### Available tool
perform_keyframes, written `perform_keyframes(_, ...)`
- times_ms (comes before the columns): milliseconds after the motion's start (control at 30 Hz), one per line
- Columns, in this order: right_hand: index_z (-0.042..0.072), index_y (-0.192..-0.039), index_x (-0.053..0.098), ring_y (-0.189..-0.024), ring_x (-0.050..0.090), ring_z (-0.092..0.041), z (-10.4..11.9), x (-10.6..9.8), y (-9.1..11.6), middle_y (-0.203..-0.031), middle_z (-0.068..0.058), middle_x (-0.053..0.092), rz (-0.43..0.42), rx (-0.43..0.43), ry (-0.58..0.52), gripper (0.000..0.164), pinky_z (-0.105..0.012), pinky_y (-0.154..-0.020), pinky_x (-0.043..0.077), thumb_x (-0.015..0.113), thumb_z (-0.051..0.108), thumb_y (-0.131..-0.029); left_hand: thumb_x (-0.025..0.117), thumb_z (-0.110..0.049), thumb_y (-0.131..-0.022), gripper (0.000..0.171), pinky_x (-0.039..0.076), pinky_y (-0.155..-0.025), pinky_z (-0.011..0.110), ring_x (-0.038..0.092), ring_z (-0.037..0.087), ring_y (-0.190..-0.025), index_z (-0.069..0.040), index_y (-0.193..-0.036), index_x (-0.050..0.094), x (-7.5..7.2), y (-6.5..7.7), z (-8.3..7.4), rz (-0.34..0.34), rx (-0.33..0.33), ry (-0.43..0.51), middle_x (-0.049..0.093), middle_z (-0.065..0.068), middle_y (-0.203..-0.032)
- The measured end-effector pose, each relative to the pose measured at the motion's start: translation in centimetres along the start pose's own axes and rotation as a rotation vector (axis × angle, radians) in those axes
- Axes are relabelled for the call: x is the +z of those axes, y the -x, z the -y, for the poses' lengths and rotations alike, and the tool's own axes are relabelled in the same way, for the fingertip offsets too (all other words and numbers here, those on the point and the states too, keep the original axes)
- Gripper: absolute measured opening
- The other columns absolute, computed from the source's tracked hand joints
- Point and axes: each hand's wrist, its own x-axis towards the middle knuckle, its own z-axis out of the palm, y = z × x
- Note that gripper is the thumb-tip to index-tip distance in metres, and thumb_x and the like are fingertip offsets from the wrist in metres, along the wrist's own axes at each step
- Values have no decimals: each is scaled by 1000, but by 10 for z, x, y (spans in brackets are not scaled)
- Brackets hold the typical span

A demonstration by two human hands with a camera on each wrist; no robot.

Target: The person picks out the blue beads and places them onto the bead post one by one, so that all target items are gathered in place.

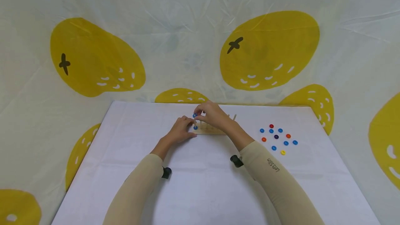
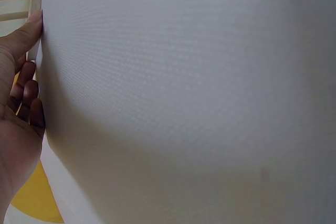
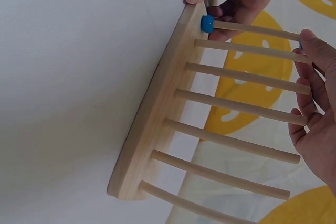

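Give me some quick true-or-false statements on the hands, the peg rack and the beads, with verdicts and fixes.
1. The left hand holds one end of the wooden peg rack. True.
2. The right hand is empty. False: it pinches a blue bead.
3. A second blue bead sits at the foot of the end peg. True.
4. The wooden peg rack has five pegs. False: it has seven.
5. In the head view, the loose beads lie left of the wooden peg rack. False: they lie right of it.
6. The yellow bead is the loose one nearest the person. True.
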Motion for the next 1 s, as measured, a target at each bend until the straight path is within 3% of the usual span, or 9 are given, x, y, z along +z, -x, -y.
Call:
perform_keyframes(267, 9, -103, 79, -101, 69, -28, 2, -1, 1, -97, -3, 77, 14, 16, 3, 13, -42, -96, 52, 78, 18, -93, 87, -33, -84, 57, 46, -107, 40, 50, 26, -118, -10, -132, 65, 0, 1, -1, -7, -4, 4, 58, 8, -123)
perform_keyframes(1000, 8, -105, 78, -103, 67, -31, -2, -3, 3, -98, -4, 77, 7, 2, -13, 13, -42, -97, 52, 78, 14, -93, 87, -33, -85, 56, 46, -110, 40, 49, 25, -119, -12, -132, 65, 0, 1, -3, -3, -23, 5, 58, 7, -124)
